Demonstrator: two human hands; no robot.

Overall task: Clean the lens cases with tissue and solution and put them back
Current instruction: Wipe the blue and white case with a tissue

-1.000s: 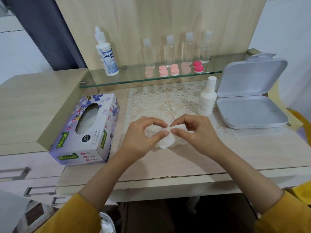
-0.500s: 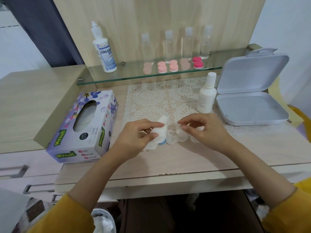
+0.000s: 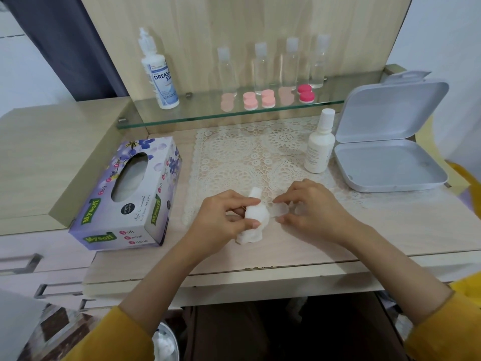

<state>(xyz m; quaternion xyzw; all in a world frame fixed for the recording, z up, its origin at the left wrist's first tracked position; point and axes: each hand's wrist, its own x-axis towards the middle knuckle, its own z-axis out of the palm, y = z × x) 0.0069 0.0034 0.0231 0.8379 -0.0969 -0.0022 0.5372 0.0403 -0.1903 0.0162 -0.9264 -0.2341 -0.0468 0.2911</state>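
left hand (image 3: 221, 220) grips tissue (image 3: 253, 217) | right hand (image 3: 312, 207) pinches lens case (image 3: 281, 210)

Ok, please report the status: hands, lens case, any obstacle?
Left hand grips tissue wad. Right hand pinches clear lens case over lace mat. Nothing blocks them.

Lens case (image 3: 282, 210) blurred, partly hidden under right hand (image 3: 316, 207); bin (image 3: 177, 346) cut off.

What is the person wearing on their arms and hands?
Mustard-yellow sleeves. The left sleeve and right sleeve stop well above the wrists, so the forearms are bare. The left hand and right hand wear no gloves, and no watch shows.
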